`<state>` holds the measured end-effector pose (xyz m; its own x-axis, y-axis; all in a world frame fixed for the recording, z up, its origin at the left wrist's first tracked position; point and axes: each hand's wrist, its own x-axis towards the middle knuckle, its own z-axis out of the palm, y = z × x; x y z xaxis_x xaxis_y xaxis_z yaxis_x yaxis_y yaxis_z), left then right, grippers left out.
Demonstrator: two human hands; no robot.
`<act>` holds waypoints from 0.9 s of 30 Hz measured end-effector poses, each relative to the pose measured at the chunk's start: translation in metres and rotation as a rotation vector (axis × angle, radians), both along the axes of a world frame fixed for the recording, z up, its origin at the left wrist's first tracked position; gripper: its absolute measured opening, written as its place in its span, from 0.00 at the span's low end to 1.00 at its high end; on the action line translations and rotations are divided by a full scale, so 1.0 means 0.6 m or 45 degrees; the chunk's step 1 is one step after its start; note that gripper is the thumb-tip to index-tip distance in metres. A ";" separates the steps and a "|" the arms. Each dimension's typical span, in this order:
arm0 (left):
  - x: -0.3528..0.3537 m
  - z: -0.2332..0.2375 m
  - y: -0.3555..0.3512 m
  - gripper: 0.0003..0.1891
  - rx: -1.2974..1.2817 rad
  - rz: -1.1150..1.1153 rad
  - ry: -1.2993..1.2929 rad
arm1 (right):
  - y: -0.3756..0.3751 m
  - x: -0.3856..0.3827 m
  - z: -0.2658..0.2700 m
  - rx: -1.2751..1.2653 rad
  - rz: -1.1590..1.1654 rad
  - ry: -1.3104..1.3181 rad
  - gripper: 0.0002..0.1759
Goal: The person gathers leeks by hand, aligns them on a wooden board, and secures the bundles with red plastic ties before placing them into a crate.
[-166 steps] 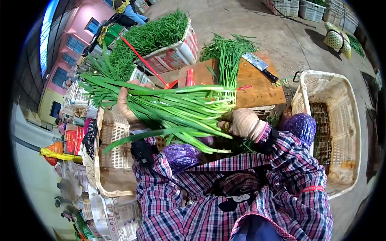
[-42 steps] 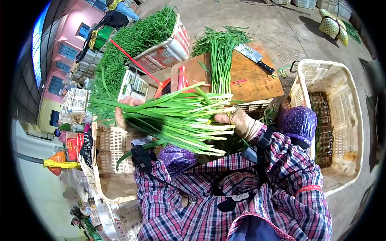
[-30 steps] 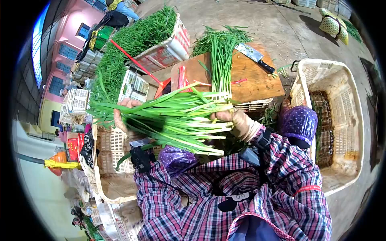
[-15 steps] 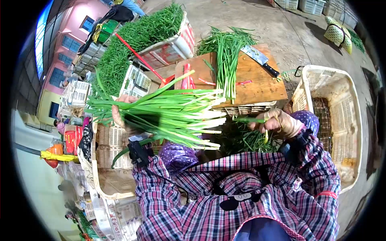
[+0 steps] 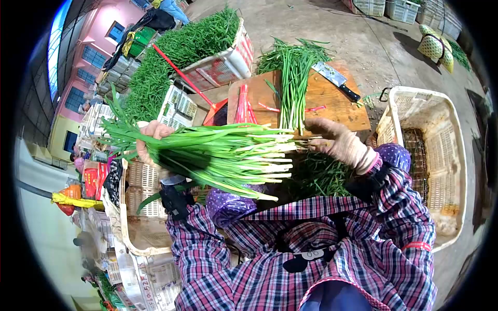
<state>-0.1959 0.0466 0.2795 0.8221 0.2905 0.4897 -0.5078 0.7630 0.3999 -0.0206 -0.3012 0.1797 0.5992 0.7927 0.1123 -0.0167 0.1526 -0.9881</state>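
Note:
My left hand (image 5: 154, 142), in a pale glove, is closed around the leafy side of a bunch of green stalks (image 5: 228, 155), whose pale root ends point right. My gloved right hand (image 5: 337, 141) is at the root ends, fingers together on thin brownish stalk tips. Beyond the hands, a wooden board (image 5: 332, 111) bears a second bunch of greens (image 5: 294, 93), a cleaver (image 5: 330, 74) with a black handle, and red strips (image 5: 243, 106).
An open white crate (image 5: 438, 155) stands at the right, another crate (image 5: 148, 228) at the left. Large crates (image 5: 220, 65) heaped with greens stand at the back left, beside a red-handled dustpan (image 5: 215, 111). Loose leaves (image 5: 324, 173) lie below my right hand.
My right hand has moved left and up to the root ends, and the green and yellow bits it held no longer show. The bunch in my left hand has shifted slightly.

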 end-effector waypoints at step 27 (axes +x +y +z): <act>0.024 0.036 -0.027 0.15 0.165 -0.048 -0.016 | 0.007 -0.029 0.069 -0.284 -0.106 -1.203 0.12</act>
